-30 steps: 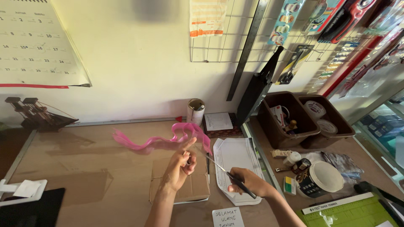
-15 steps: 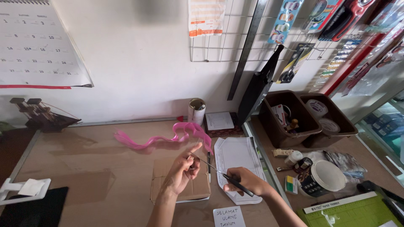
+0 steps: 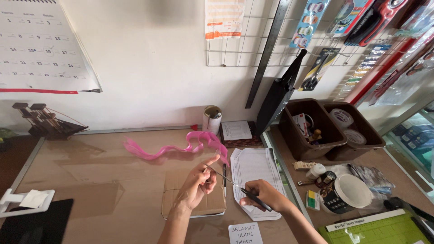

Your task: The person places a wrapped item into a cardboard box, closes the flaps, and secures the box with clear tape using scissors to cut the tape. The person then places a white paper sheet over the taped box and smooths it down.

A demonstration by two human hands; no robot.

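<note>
My left hand [image 3: 197, 184] pinches one end of a long pink ribbon [image 3: 181, 146] that curls away to the left over the wooden desk [image 3: 90, 180]. My right hand [image 3: 263, 194] grips black-handled scissors [image 3: 235, 187], whose thin blades reach up-left to the ribbon at my left fingers. Both hands hover above a small flat cardboard box [image 3: 199, 199]. A white sheet of paper [image 3: 253, 174] lies beneath my right hand.
A small handwritten card [image 3: 244, 232] lies at the front edge. Two brown bins [image 3: 332, 129] stand at the right, with a tape roll [image 3: 346, 193] and a green paper trimmer [image 3: 375, 228] nearby. A roll [image 3: 211, 118], a ship model [image 3: 45, 121] and a wall calendar [image 3: 43, 45] are at the back.
The scissor blades have come up closer to the ribbon end at my left fingers. The ribbon's long tail stays in much the same place on the desk.
</note>
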